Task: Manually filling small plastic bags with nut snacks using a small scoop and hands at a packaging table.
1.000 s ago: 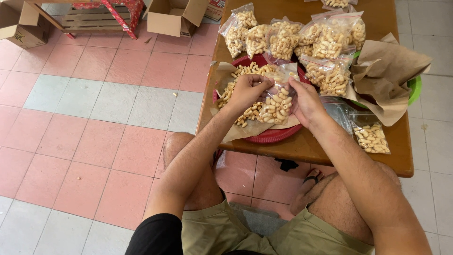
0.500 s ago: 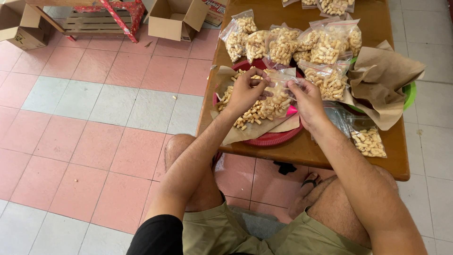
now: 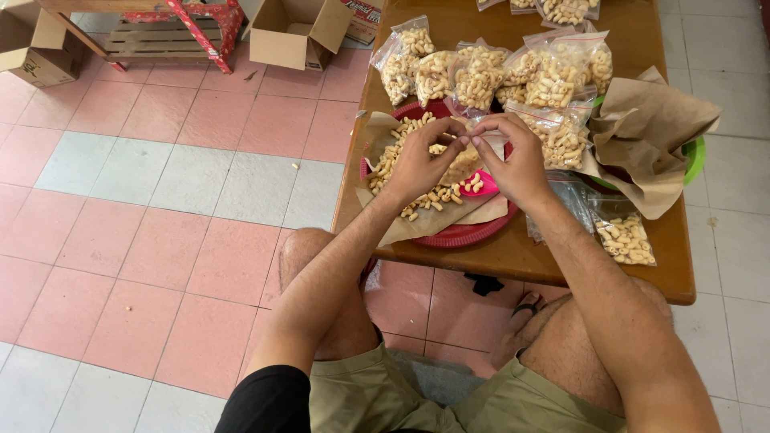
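Your left hand (image 3: 417, 164) and right hand (image 3: 517, 160) pinch the top of a clear snack bag (image 3: 465, 164) between them, over the red tray (image 3: 465, 234). Beyond your fingers, several filled bags (image 3: 481, 76) stand packed; loose snacks (image 3: 401, 144) under your left hand remain.

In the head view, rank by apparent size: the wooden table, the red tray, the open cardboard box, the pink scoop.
1. wooden table
2. red tray
3. open cardboard box, though it lies farther away and is cut off
4. pink scoop, partly hidden by the hands
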